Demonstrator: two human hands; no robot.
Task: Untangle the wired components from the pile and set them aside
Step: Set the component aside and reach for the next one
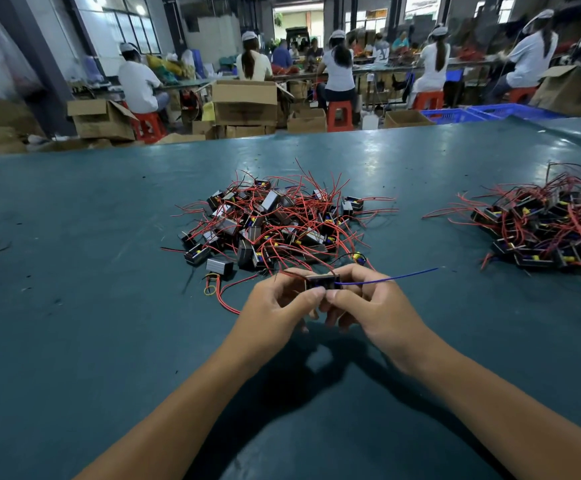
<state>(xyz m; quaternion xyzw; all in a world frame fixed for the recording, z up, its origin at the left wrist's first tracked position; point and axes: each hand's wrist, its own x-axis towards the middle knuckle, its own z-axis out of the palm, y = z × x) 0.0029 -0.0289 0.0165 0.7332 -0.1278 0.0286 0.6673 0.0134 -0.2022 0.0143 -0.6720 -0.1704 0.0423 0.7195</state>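
Observation:
A tangled pile (pixel 275 220) of small black box components with red wires lies in the middle of the green table (pixel 74 306). Just in front of it, my left hand (pixel 278 306) and my right hand (pixel 368 303) both pinch one small black component (pixel 322 281) between thumbs and fingers, a little above the table. A thin blue wire (pixel 386 278) runs from that component out to the right. A second heap (pixel 545 230) of the same wired components lies at the right edge.
A loose component (pixel 219 266) with a red wire loop lies left of my left hand. Beyond the table's far edge stand cardboard boxes (pixel 244 102), red stools and blue crates, with several seated workers at benches.

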